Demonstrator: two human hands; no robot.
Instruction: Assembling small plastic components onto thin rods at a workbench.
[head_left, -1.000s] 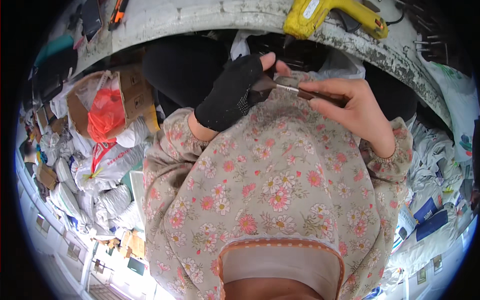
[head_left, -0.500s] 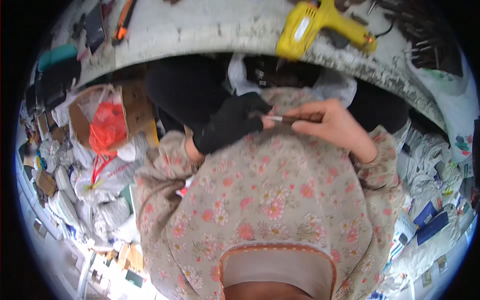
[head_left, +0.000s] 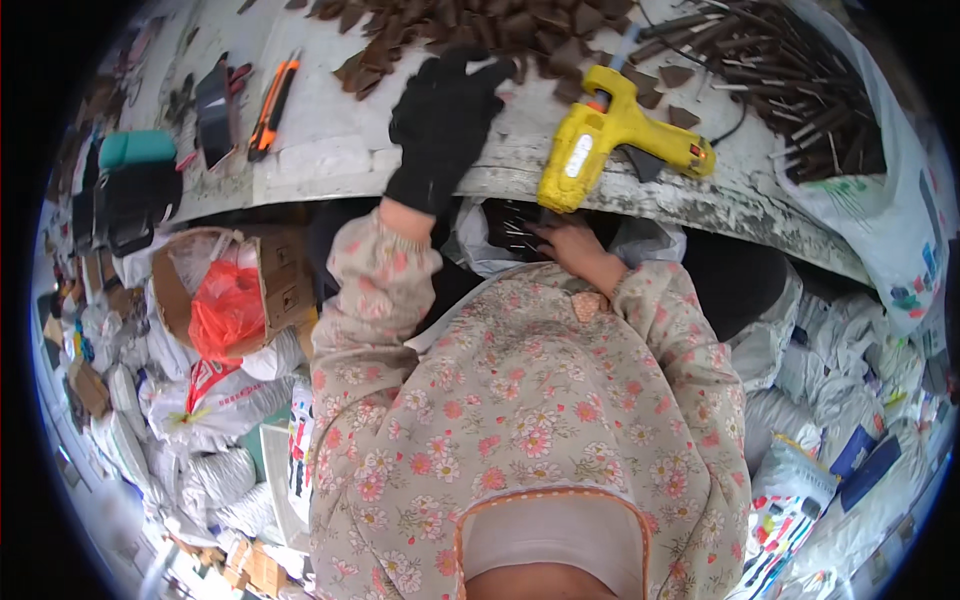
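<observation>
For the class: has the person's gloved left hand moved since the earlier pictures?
Yes. The left hand has gone from the lap, beside the right hand, up onto the table, left of the yellow glue gun.

Count, head view.
Hands: 2. Left hand (head_left: 443, 125), in a black glove, 1; right hand (head_left: 563, 243), bare, 1.
Yellow glue gun (head_left: 612, 133) on worktop (head_left: 330, 150): 1.
Orange-handled utility knife (head_left: 272, 105): 1.
Brown cut pieces (head_left: 450, 25): one heap, too many to count.
Dark sticks with metal pins (head_left: 790, 90): one pile, number cannot be told.
Cardboard box (head_left: 272, 290) beneath the worktop: 1, with 1 red plastic bag (head_left: 225, 310) in it.
Teal-topped black case (head_left: 135, 190): 1.
</observation>
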